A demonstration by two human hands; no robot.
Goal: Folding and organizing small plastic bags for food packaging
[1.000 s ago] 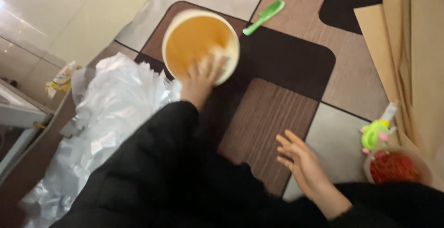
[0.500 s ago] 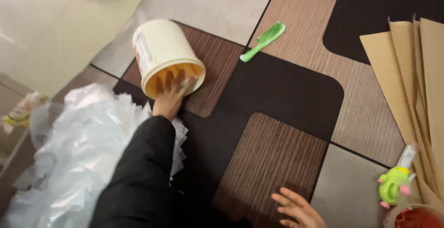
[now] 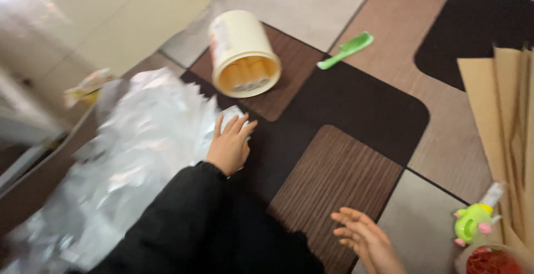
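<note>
A cream plastic bucket (image 3: 242,51) lies on its side on the patterned carpet (image 3: 356,107), its open mouth with an orange inside turned toward me. My left hand (image 3: 230,145), in a black sleeve, rests flat with fingers stretched on the edge of a crumpled clear plastic sheet (image 3: 133,163), a little in front of the bucket and apart from it. My right hand (image 3: 368,242) hovers low over the carpet at the bottom, fingers spread, holding nothing.
A green spoon-like tool (image 3: 346,50) lies on the carpet right of the bucket. Brown cardboard sheets (image 3: 500,112) are stacked at the right edge. A green toy bottle (image 3: 474,219) and a tub of red bits (image 3: 489,262) sit at the bottom right. Pale floor tiles (image 3: 111,23) lie beyond the carpet.
My left hand has let go of the bucket and drawn back onto the plastic sheet. The bucket now lies tipped on its side. My right hand stays low and open.
</note>
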